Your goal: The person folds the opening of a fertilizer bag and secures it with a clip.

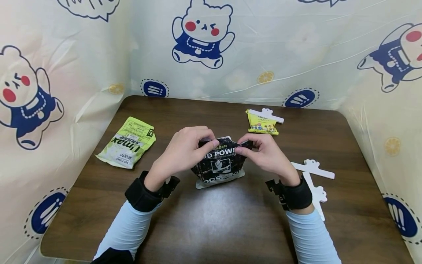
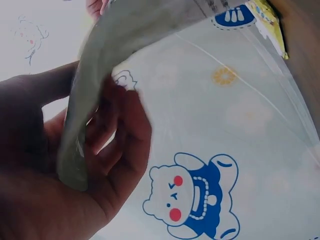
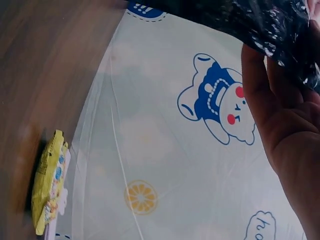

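A black plastic bag [image 1: 220, 167] with white lettering stands slightly tilted at the middle of the table. My left hand [image 1: 188, 149] pinches its upper left corner between thumb and fingers. At the upper right corner, my right hand [image 1: 265, 151] pinches the bag's top edge the same way. In the left wrist view the bag [image 2: 132, 35] looks like a grey sheet passing between the thumb and curled fingers. The right wrist view has the shiny black bag [image 3: 260, 25] above the fingers of the right hand [image 3: 295, 125]; its thumb is mostly hidden.
To the left lies a green bag [image 1: 128, 145]. Behind the right hand is a small yellow packet [image 1: 262, 124] with a white clip [image 1: 267, 115] across its top. Two more white clips, one [image 1: 314, 169] above the other [image 1: 318, 196], lie near the right wrist on the brown table [image 1: 214, 227].
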The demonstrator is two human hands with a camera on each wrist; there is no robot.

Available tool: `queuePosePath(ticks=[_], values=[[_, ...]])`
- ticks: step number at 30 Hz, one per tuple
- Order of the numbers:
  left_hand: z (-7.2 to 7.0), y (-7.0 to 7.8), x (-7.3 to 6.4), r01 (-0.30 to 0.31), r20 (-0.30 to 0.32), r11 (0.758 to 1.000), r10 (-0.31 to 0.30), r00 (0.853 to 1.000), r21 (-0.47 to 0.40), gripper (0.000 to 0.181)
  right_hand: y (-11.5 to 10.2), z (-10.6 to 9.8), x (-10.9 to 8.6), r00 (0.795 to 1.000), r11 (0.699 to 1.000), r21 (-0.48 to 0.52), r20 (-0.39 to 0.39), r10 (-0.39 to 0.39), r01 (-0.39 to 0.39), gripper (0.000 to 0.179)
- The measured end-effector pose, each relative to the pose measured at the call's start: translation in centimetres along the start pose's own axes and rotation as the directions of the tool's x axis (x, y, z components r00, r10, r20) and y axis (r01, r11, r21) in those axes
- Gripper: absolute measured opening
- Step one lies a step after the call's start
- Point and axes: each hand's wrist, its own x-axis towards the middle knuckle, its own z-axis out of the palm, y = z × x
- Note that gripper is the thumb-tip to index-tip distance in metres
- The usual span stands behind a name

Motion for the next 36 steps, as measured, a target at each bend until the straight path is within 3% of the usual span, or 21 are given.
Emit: queuePosePath(ticks=[3, 7, 10, 12, 16, 18, 21, 24, 30, 36], values=[[0.1, 0.0, 0.0, 0.001, -0.035, 1.0, -0.001, 0.999, 0.005, 0.014, 0.2, 0.2, 0.1, 1.0, 1.0, 0.012, -0.011, 0.01, -0.01, 0.005], [0.0, 0.1, 0.0, 0.003, -0.022, 0.999, -0.003, 1.0, 0.036, 0.011, 0.4, 0.2, 0.1, 0.999, 0.999, 0.025, 0.0, 0.037, -0.037, 0.006], [-0.3, 0.3, -0.2, -0.05, -0.048, 0.997, 0.053, 0.997, 0.066, 0.004, 0.5, 0.1, 0.1, 0.999, 0.998, 0.035, 0.015, 0.051, -0.052, 0.006], [-0.6, 0.5, -0.3, -0.123, -0.099, 0.99, 0.13, 0.987, 0.072, 0.008, 0.6, 0.0, 0.1, 0.998, 0.998, 0.034, 0.025, 0.055, -0.056, 0.005], [-1.1, 1.1, -0.6, -0.292, -0.166, 0.955, 0.298, 0.94, 0.06, 0.014, 0.8, -0.1, 0.2, 0.997, 0.997, 0.026, 0.037, 0.065, -0.066, 0.005], [-1.2, 1.3, -0.7, -0.346, -0.139, 0.935, 0.353, 0.925, 0.074, 0.013, 0.8, -0.1, 0.3, 0.997, 0.997, 0.033, 0.038, 0.069, -0.07, 0.006], [-1.0, 1.2, -0.7, -0.382, -0.058, 0.917, 0.39, 0.919, 0.116, 0.012, 0.6, -0.2, 0.4, 0.996, 0.996, 0.051, 0.041, 0.077, -0.079, 0.008], [-0.6, 0.9, -0.6, -0.377, 0.018, 0.911, 0.379, 0.925, 0.167, 0.021, 0.6, 0.0, 0.5, 0.996, 0.994, 0.071, 0.042, 0.081, -0.084, 0.009], [0.1, 0.2, -0.4, -0.345, 0.14, 0.92, 0.323, 0.936, 0.188, 0.039, 0.9, 0.4, 0.6, 0.995, 0.992, 0.077, 0.017, 0.095, -0.096, 0.008], [0.3, -0.1, -0.4, -0.348, 0.16, 0.913, 0.319, 0.934, 0.21, 0.043, 1.1, 0.6, 0.7, 0.99, 0.984, 0.107, 0.014, 0.139, -0.14, 0.009]])
